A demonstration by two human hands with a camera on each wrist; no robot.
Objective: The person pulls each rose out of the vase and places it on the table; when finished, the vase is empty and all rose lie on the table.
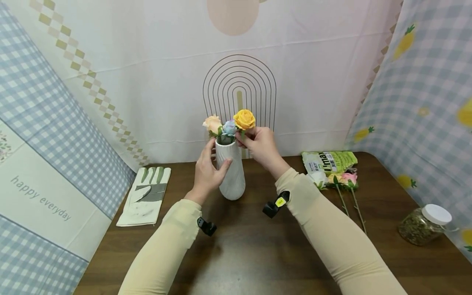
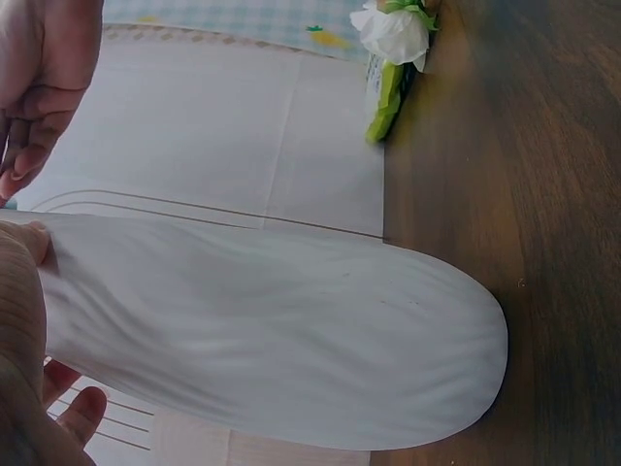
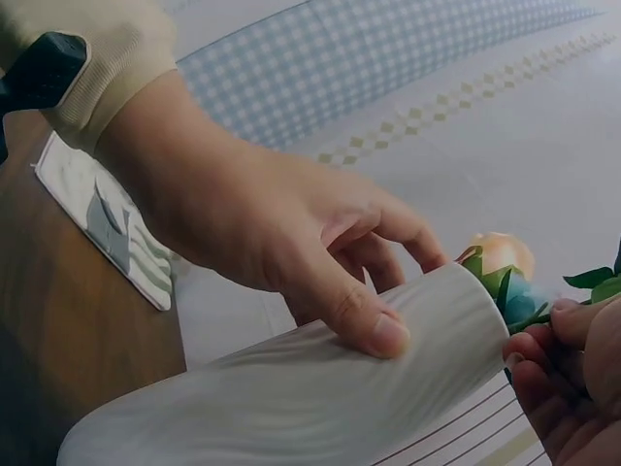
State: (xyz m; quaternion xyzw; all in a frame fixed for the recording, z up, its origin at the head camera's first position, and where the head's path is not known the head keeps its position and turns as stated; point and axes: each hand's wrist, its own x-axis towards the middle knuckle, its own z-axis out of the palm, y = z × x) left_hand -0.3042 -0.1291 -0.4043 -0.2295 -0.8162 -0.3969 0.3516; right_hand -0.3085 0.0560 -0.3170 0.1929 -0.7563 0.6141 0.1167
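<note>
A white vase [image 1: 231,176] with a wavy surface stands upright on the table. My left hand [image 1: 210,170] grips it just below the rim, the thumb across the front. Out of its mouth rise a peach rose [image 1: 212,123] and a pale blue rose [image 1: 229,128]. My right hand [image 1: 262,145] pinches a yellow rose [image 1: 244,119] by the stem under its bloom, at the right of the vase's mouth. In the right wrist view, the right fingertips are close to the rim; the stem's lower end is hidden.
A white work glove [image 1: 145,200] lies on the table [image 1: 243,254] at the left. Toward the right, a white rose [image 1: 318,179] and other roses lie before a green packet [image 1: 341,159]. A white-lidded jar [image 1: 424,225] of dried bits stands near the right edge.
</note>
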